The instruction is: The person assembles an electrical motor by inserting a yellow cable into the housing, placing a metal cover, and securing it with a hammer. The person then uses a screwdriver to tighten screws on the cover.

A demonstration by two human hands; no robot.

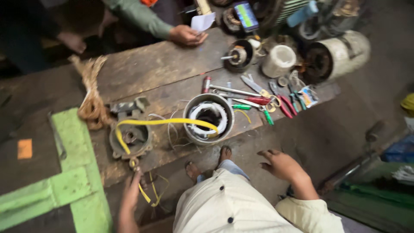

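Note:
My left hand [131, 190] is low at the bench's near edge, fingers closed on a yellow strip [164, 122] that loops up over the bench to the motor stator [208, 118]. The stator is a round metal housing with white windings inside, standing on the wooden bench [159, 73]. Beside it on the left lies a round end cover [129, 138]. My right hand [282, 165] hovers off the bench to the stator's right, fingers spread, holding nothing.
Pliers, screwdrivers and scissors [263, 97] lie behind the stator. A coil of rope [90, 101] sits at left by a green board [75, 172]. Another person's hand [186, 35] holds white paper at the far edge. Motor parts and a white cup [279, 60] crowd the back right.

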